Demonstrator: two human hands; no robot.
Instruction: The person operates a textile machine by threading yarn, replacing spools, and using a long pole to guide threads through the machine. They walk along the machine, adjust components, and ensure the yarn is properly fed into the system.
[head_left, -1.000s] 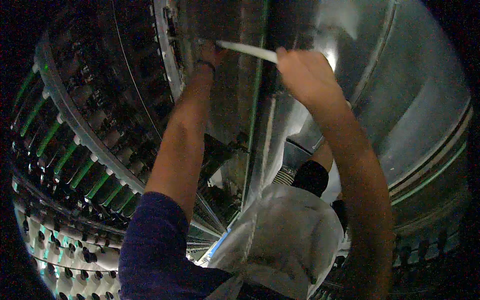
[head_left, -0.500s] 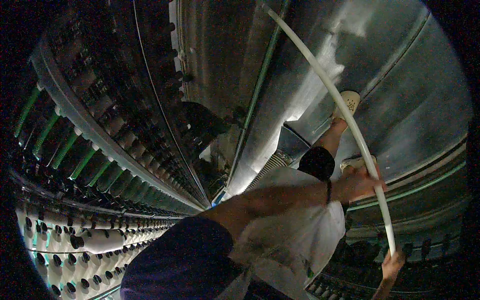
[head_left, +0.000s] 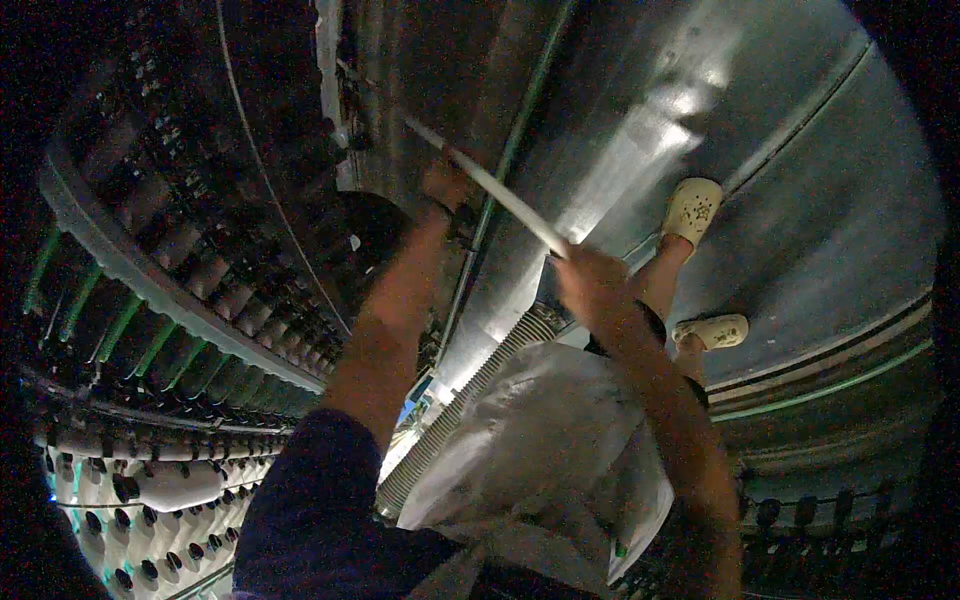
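Observation:
A long, thin white rod (head_left: 510, 203) slants from my right hand toward the dark machinery at upper left. My right hand (head_left: 590, 283) is closed round its near end. My left hand (head_left: 447, 182) is farther along, closed on the rod near its far part; motion and dim light blur those fingers. The far tip of the rod shows faintly past my left hand, in front of the dark lower side of the machine. A pale, loose apron or bag (head_left: 540, 430) hangs at my front, below the hands.
Long spinning-type machinery runs along the left, with rows of white bobbins (head_left: 180, 487) and green tubes (head_left: 120, 328). A ribbed grey hose (head_left: 465, 420) lies by my body. My feet in cream clogs (head_left: 692, 208) stand on the dark, shiny floor (head_left: 800, 230). More machinery is at right.
Both hands have swung the rod from the right side over to the left, and it points into the machine's dark lower side. My left arm now reaches forward instead of across my body.

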